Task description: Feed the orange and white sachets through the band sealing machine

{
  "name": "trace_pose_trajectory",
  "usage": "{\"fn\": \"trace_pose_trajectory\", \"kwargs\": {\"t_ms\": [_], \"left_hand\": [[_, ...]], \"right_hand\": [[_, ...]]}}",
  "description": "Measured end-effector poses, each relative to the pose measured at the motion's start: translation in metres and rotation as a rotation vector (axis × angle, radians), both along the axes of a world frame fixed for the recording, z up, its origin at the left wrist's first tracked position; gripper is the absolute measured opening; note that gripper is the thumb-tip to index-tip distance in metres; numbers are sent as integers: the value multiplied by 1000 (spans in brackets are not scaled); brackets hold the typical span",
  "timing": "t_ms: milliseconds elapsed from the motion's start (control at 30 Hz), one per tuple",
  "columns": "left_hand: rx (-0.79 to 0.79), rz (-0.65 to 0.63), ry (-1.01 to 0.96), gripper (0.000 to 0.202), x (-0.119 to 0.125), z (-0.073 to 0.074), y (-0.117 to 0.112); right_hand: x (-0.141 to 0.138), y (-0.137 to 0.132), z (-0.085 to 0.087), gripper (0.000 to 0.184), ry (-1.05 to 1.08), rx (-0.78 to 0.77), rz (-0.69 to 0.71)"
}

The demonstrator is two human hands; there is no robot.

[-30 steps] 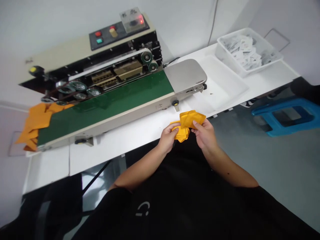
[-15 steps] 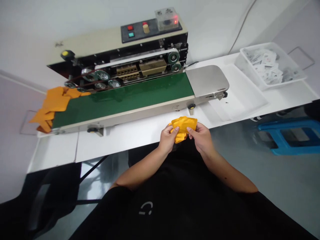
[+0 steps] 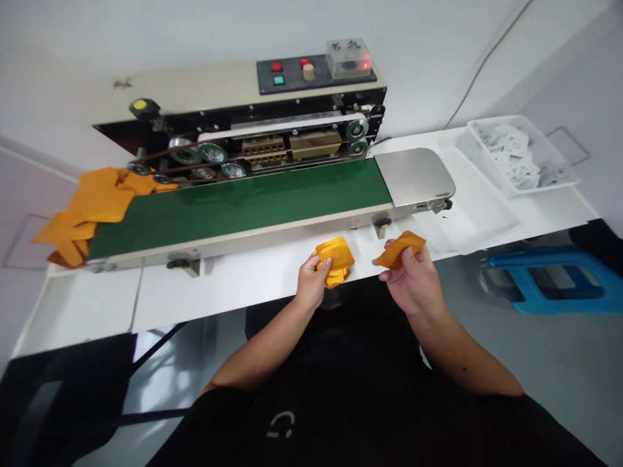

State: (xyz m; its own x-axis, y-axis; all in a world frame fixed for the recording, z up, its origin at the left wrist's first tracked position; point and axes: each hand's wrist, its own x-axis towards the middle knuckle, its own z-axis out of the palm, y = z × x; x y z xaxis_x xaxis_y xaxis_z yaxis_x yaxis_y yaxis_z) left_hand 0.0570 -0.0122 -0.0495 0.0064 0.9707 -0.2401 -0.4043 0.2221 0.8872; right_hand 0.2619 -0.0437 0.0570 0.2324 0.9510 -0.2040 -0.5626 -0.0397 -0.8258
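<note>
My left hand (image 3: 311, 285) is closed round a small stack of orange pouches (image 3: 335, 258) at the front edge of the white table (image 3: 233, 285). A single orange pouch (image 3: 402, 250) is pinched in my right hand (image 3: 413, 280), a little to the right of the stack and apart from it. Both hands are just in front of the sealing machine's green conveyor belt (image 3: 243, 201), near its steel end plate (image 3: 413, 176).
The band sealer (image 3: 243, 110) with red and green buttons stands along the wall. A heap of orange pouches (image 3: 82, 211) lies at the belt's left end. A white tray (image 3: 474, 207) and a clear bin of small sachets (image 3: 520, 155) sit right. A blue stool (image 3: 549, 279) stands on the floor.
My hands held the orange stack together; now the right hand has drawn one pouch off to the right, and the left keeps the rest. The view has shifted right.
</note>
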Motion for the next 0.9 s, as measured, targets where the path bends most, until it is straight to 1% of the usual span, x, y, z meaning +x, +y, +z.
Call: {"fn": "trace_pose_trajectory", "kwargs": {"t_ms": [100,167,267,333,433,500,567,633,700,900], "left_hand": [[15,6,36,45,-7,-2,2],[19,-2,39,45,-12,-2,2],[36,-7,65,43,-17,-2,2],[50,-8,90,41,-20,-2,2],[69,-35,114,38,-23,-2,2],[82,-61,133,37,-24,-1,3],[95,-81,147,37,-26,0,3],[99,-86,155,37,-27,1,4],[90,-88,152,37,-28,2,3],[2,-76,76,41,-28,2,0]], "right_hand": [[10,17,26,46,-77,-53,92],[21,36,44,43,-137,-72,148],[39,79,67,31,-242,-77,140],[51,113,76,21,-309,-111,121],[65,160,81,19,-404,-206,86],[70,183,82,23,-470,-255,98],[70,199,83,32,-528,-301,125],[68,209,83,38,-559,-342,141],[65,215,83,41,-557,-351,149],[54,225,85,39,-563,-360,189]]}}
